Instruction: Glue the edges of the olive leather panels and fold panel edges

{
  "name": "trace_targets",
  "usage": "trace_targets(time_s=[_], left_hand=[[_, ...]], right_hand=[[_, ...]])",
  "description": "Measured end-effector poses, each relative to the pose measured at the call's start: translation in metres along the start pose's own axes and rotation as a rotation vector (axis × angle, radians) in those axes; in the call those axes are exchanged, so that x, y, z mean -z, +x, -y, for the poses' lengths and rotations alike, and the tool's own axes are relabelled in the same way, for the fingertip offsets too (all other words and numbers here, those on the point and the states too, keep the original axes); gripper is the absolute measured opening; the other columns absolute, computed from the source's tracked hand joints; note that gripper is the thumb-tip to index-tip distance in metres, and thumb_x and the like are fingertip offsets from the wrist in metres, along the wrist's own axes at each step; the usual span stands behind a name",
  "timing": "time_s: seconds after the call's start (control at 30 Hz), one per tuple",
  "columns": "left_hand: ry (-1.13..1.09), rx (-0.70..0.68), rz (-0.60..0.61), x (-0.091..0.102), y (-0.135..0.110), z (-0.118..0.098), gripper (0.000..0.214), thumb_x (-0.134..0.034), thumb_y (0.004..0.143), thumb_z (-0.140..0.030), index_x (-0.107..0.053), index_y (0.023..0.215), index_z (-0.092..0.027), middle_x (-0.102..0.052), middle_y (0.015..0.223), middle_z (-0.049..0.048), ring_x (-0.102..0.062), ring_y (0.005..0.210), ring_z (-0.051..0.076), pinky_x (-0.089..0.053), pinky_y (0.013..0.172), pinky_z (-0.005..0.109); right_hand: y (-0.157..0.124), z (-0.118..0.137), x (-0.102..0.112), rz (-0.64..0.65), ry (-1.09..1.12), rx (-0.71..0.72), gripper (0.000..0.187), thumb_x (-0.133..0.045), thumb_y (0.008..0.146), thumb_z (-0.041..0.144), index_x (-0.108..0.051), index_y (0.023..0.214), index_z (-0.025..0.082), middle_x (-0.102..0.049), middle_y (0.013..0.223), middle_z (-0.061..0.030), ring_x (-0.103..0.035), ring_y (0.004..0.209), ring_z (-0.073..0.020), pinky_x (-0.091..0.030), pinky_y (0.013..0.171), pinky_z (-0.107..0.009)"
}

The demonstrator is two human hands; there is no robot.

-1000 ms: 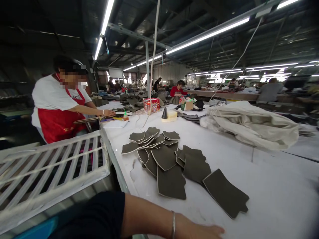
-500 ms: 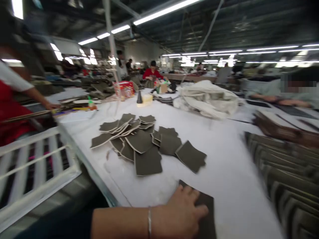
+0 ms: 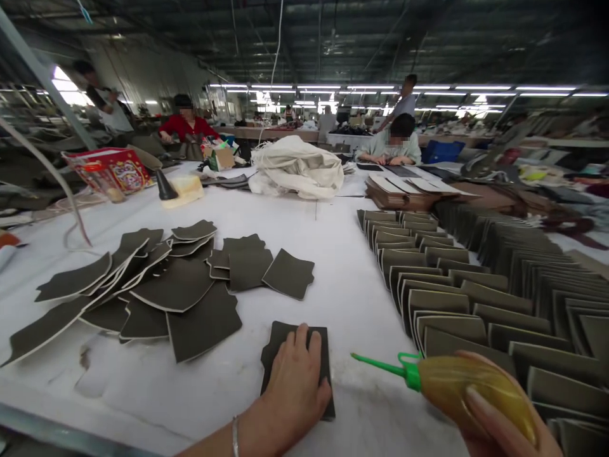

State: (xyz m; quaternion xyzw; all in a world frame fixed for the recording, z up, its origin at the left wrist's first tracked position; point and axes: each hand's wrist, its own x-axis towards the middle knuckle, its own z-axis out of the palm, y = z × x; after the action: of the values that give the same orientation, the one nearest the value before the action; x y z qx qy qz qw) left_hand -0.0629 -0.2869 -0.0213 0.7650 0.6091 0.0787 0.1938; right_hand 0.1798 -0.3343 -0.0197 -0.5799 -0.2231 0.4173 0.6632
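Note:
My left hand (image 3: 294, 381), with a thin bracelet at the wrist, lies flat on a dark olive piece of material (image 3: 324, 346) and presses it to the white table top. At the lower right, my right hand (image 3: 504, 422) is wrapped round a squeeze glue bottle (image 3: 469, 384) of yellowish liquid. Its green nozzle (image 3: 380, 363) points left toward the piece under my left hand, a short way apart from it. Beyond my left hand lies a loose pile of similar dark pieces (image 3: 185, 279) with pale edges. One single piece (image 3: 289, 273) sits at the pile's right end.
On the right stand long rows of folded dark pieces (image 3: 442, 301). A whitish cloth bundle (image 3: 299, 166), a black cone-shaped bottle (image 3: 165, 185) and a red printed bag (image 3: 114, 170) stand farther back. Across the table sits a co-worker (image 3: 390, 149); another, in red (image 3: 188, 130), works at the left.
The view has swung to the right. My right hand with the glue bottle has come into view. My left hand still rests on the dark piece.

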Motion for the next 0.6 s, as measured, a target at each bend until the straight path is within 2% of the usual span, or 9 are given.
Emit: trace_targets(time_s=[0.13, 0.27, 0.47, 0.6], left_hand=[[0.019, 0.016, -0.028, 0.009, 0.011, -0.003, 0.05, -0.056, 0.074, -0.027, -0.054, 0.121, -0.012, -0.048, 0.131, 0.0158, -0.048, 0.117, 0.031, -0.043, 0.1, 0.042], [0.097, 0.023, -0.013, 0.013, 0.016, -0.008, 0.042, -0.056, 0.078, -0.027, -0.054, 0.116, -0.013, -0.049, 0.123, 0.014, -0.049, 0.111, 0.029, -0.044, 0.096, 0.041], [0.157, -0.012, -0.007, 0.012, 0.015, -0.013, 0.042, -0.055, 0.078, -0.03, -0.053, 0.117, -0.012, -0.049, 0.121, 0.0149, -0.049, 0.109, 0.031, -0.044, 0.092, 0.045], [0.203, -0.016, 0.0, 0.015, 0.019, -0.017, 0.042, -0.056, 0.071, -0.027, -0.056, 0.111, -0.013, -0.051, 0.116, 0.0145, -0.048, 0.107, 0.032, -0.043, 0.091, 0.047]], right_hand=[[-0.007, 0.01, -0.011, -0.027, -0.075, 0.049, 0.071, -0.087, 0.047, 0.045, -0.064, 0.112, 0.03, -0.072, 0.092, -0.0033, -0.07, 0.079, -0.0229, -0.058, 0.068, -0.02], [-0.013, 0.016, -0.02, -0.005, -0.106, 0.064, 0.07, -0.086, 0.046, 0.048, -0.062, 0.109, 0.028, -0.071, 0.085, -0.0032, -0.069, 0.077, -0.0222, -0.058, 0.067, -0.02], [-0.014, 0.016, -0.021, -0.005, -0.082, 0.078, 0.069, -0.086, 0.047, 0.048, -0.062, 0.108, 0.029, -0.071, 0.084, -0.0023, -0.067, 0.073, -0.0194, -0.057, 0.067, -0.019], [-0.012, 0.017, -0.02, -0.027, -0.072, 0.086, 0.069, -0.086, 0.046, 0.049, -0.062, 0.109, 0.029, -0.07, 0.088, -0.0025, -0.067, 0.078, -0.0211, -0.057, 0.068, -0.02]])
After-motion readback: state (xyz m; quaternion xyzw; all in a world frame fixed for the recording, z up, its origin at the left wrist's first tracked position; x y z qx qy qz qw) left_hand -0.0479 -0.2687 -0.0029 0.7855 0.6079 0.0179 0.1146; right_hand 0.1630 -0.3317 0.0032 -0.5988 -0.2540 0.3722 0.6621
